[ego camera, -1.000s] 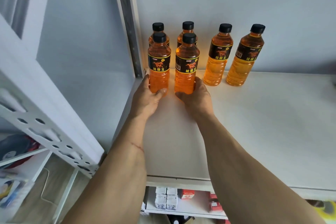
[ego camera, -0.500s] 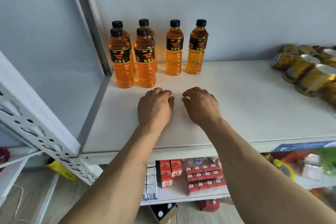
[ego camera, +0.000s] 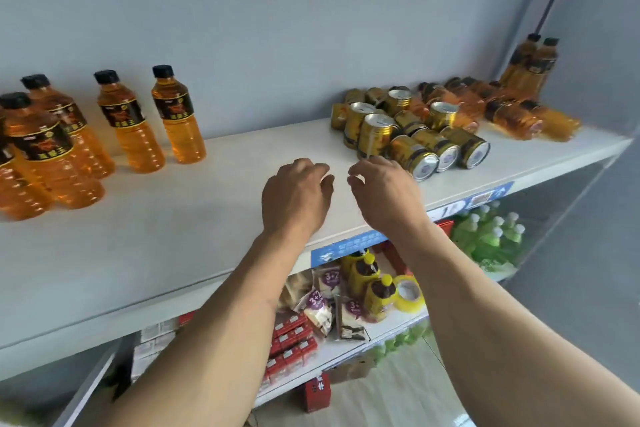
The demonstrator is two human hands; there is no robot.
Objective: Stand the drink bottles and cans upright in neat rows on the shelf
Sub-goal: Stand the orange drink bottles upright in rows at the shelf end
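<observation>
Hands over bare shelf [ego camera: 207, 225], side by side, backs up. Left hand [ego camera: 294, 199] loosely curled, fingers bent down, empty. Right hand [ego camera: 384, 194] the same, half open, empty, fingertips [ego camera: 372, 160] just short of the nearest cans; whether touching one, hard to tell. Forearms running out of the bottom edge.

Just beyond the right hand, gold cans [ego camera: 408, 130] in a heap: a few upright with silver tops showing, several on their sides with ends facing forward. Exact count unclear, rear ones masked by front ones. Behind and to the right of the heap, fallen bottles [ego camera: 516, 116] lying across each other, blurred, number not readable. Farther right, near the corner, upright pair [ego camera: 533, 66] of bottles, one partly hiding the other.

Well apart to the left, standing bottles [ego camera: 121, 121], orange drink, black caps, dark labels. Two clear at the back by the wall; more toward the left edge, overlapping, the leftmost cut off by the frame. All leaning in appearance from the wide lens.

Below the shelf lip, lower shelf [ego camera: 346, 347] partly hidden by both arms: red boxes [ego camera: 291, 340], snack packs [ego camera: 329, 305], yellow-capped bottles [ego camera: 370, 274], tape roll [ego camera: 408, 293], green bottles [ego camera: 488, 232] at right, soft and blurred.
</observation>
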